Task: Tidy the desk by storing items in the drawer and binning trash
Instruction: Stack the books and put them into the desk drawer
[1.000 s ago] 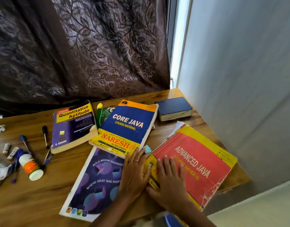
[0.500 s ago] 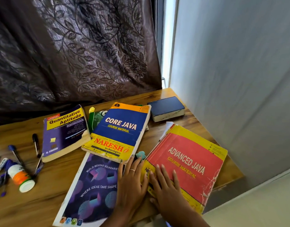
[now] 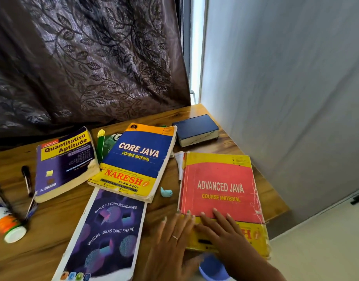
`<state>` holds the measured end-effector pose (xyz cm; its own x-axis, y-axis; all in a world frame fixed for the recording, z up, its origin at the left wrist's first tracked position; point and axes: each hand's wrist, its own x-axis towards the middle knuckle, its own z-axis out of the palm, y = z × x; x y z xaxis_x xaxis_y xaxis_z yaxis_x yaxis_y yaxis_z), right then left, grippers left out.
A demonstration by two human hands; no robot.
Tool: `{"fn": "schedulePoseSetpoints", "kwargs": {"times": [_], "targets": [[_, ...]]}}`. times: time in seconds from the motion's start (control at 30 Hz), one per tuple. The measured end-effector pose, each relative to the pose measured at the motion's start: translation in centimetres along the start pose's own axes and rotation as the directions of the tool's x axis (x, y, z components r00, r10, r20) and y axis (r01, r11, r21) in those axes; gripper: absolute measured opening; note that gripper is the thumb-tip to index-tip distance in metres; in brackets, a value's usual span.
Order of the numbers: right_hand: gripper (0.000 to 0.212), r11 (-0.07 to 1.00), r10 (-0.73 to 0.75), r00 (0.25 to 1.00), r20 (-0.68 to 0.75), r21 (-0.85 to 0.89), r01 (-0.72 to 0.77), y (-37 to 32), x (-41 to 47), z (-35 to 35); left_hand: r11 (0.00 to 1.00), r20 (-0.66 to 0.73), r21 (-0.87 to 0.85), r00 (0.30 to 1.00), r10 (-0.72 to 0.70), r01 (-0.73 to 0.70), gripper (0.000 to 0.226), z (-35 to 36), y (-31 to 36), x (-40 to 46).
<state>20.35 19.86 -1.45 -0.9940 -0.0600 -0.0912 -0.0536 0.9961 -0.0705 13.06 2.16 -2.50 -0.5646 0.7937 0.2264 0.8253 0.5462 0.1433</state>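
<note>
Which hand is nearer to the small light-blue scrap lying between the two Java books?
Left. The left hand lies flat just below the light-blue scrap, fingertips short of it. The right hand rests farther right on the Advanced Java book.

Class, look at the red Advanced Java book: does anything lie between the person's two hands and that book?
Nothing visible does. The right hand already rests flat on the Advanced Java book, and the left hand's fingers touch its near-left corner. The drawer is out of view.

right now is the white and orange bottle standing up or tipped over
Tipped over: the bottle lies on its side on the desk, white cap end toward the camera.
</note>
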Motion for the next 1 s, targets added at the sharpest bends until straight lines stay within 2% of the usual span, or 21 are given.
{"fn": "schedulePoseSetpoints", "kwargs": {"times": [0.1,0.17,0.23,0.33,0.47,0.5,0.6,0.77,1.0], "targets": [[0.136,1.000,0.009,1.000,-0.007,-0.003,-0.009,0.9,-0.8,0.4,0.976,0.098,0.022,0.972,0.215,-0.218,0.074,-0.5,-0.6,1.4],[0.144,1.000,-0.004,1.000,0.015,-0.005,0.004,1.7,-1.0,0.5,0.964,0.148,0.025,0.955,0.257,-0.264,0.072,-0.5,-0.9,2.2],[0.142,0.999,0.009,0.994,0.105,0.033,-0.012,2.4,-1.0,-0.3,0.962,0.169,-0.004,0.948,0.270,-0.274,0.068,-0.2,-0.7,2.8],[0.110,0.999,-0.040,0.989,0.142,0.026,0.037,3.3,-1.0,-1.6,0.972,0.155,-0.068,0.961,0.231,-0.223,0.063,0.8,0.1,3.1],[0.103,1.000,-0.004,0.990,0.138,0.011,0.002,5.0,-1.1,-2.1,0.987,0.142,-0.150,0.987,0.073,-0.051,0.063,2.2,2.4,3.8],[0.098,0.999,0.006,0.988,0.152,0.036,-0.011,5.3,-1.2,-2.4,0.988,0.143,-0.151,0.989,0.041,-0.019,0.065,2.5,3.0,4.1],[0.075,0.988,-0.004,0.997,0.078,0.155,-0.008,6.3,-1.4,-3.3,0.994,0.158,-0.111,0.987,-0.005,0.023,0.067,2.5,4.2,5.1],[0.072,0.966,0.081,0.991,0.104,0.236,-0.103,7.5,-0.7,-3.4,0.994,0.177,-0.104,0.984,-0.026,0.045,0.064,2.4,4.5,6.5],[0.064,0.945,0.107,0.987,0.123,0.297,-0.139,7.0,-0.1,-4.1,0.986,0.209,-0.158,0.978,-0.015,0.049,0.059,1.8,3.9,7.1]]}}
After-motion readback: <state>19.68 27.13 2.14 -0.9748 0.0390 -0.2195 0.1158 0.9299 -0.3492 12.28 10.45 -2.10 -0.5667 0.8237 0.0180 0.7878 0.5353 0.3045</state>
